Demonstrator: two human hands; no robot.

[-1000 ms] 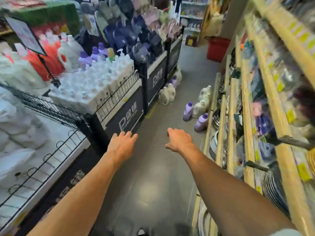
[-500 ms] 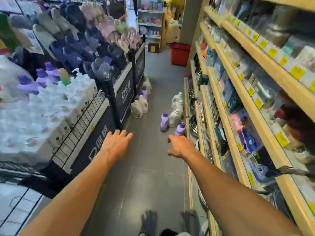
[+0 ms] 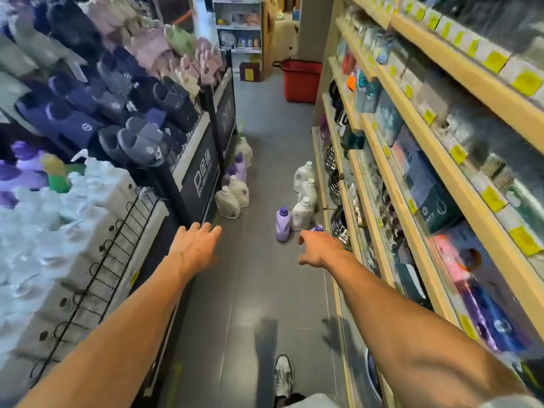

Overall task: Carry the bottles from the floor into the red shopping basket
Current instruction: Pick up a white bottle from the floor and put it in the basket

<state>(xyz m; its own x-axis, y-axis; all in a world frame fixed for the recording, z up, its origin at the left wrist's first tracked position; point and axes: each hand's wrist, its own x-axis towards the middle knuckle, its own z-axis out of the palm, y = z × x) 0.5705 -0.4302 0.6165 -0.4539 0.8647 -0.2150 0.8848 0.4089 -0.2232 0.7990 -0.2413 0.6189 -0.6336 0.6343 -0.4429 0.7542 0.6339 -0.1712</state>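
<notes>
Overhead-wise, wooden shelving [image 3: 459, 184] fills the right of the frame, and a rack of slippers [image 3: 117, 92] takes the upper left. Between them the grey floor [image 3: 265, 290] runs up the middle. At top centre, far off, stands the red shopping basket [image 3: 300, 81]. White bottles [image 3: 303, 198] cluster on the floor beside the shelving at mid-frame, with more [image 3: 232, 198] against the rack opposite. A purple bottle [image 3: 283, 224] stands just left of the right cluster. The left hand [image 3: 195, 245] hangs flat, fingers spread, empty. The right hand [image 3: 319, 248] is loosely curled, holding nothing, near the purple bottle.
</notes>
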